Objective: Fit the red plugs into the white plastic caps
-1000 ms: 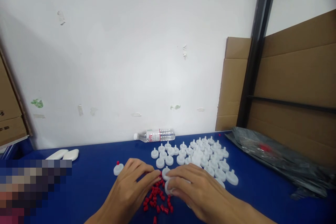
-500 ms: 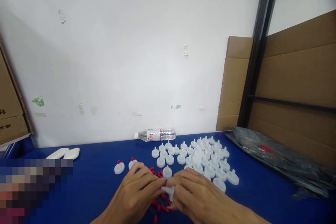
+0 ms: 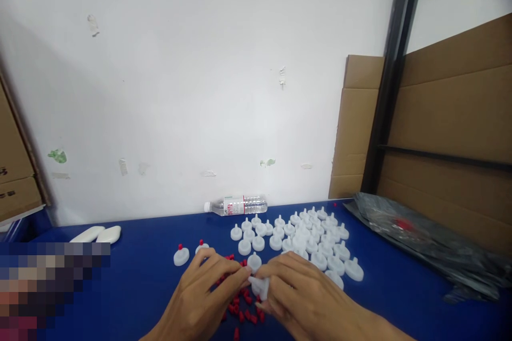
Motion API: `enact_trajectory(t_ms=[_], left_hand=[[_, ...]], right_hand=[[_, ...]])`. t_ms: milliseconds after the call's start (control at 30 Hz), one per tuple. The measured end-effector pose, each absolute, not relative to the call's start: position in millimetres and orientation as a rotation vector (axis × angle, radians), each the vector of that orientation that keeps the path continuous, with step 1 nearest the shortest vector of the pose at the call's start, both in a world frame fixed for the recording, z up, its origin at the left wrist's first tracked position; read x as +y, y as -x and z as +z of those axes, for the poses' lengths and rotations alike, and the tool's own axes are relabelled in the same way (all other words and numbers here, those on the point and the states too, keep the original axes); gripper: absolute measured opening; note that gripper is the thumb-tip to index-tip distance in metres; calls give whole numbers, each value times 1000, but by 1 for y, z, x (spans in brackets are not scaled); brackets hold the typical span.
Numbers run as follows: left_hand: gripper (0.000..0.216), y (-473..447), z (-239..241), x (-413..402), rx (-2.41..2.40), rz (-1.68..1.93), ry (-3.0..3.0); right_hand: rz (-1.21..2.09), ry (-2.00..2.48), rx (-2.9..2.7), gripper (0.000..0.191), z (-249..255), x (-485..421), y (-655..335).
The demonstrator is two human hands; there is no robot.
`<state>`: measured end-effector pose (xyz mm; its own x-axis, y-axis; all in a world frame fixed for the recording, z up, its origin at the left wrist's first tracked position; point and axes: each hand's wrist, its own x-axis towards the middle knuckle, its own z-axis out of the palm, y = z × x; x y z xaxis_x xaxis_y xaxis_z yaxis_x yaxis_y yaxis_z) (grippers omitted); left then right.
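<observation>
My right hand (image 3: 298,290) is closed around a white plastic nozzle cap (image 3: 262,286), held tilted with its narrow spout toward the left. The fingertips of my left hand (image 3: 210,287) are pinched together at the tip of that spout; whatever lies between them is hidden. Beneath and between both hands are several small red caps (image 3: 236,308) scattered on the blue table. Just beyond my fingers stands another white nozzle cap (image 3: 254,262), spout up. Left of my left hand are two white nozzle caps with red tips, one of them (image 3: 181,257) fully visible.
A large group of white nozzle caps (image 3: 316,240) stands right of centre on the blue table (image 3: 132,282). A clear bottle (image 3: 240,205) lies along the wall. Two white rounded objects (image 3: 109,234) are at left. Grey plastic sheeting (image 3: 424,245) and cardboard (image 3: 448,117) border the right.
My left fingers have shifted slightly up to the spout's tip. The held nozzle cap has turned a little and more of it shows between my hands.
</observation>
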<state>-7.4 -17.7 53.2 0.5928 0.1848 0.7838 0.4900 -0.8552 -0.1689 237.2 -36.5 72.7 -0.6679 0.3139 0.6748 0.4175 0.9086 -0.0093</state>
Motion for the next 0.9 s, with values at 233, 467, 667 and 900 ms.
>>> enact_trajectory(t_ms=[233, 467, 667, 900], left_hand=[[22, 4, 56, -18, -427, -1155, 2478], [13, -3, 60, -22, -539, -1124, 2441], [23, -8, 52, -21, -584, -1060, 2548], [22, -8, 47, -24, -570, -1070, 2581]], right_hand=[[-237, 472, -2371, 7, 66, -32, -237], [-326, 417, -2399, 14, 63, -31, -237], [-347, 453, -2460, 16, 66, -34, -238], [-373, 433, -2485, 18, 64, -35, -239]])
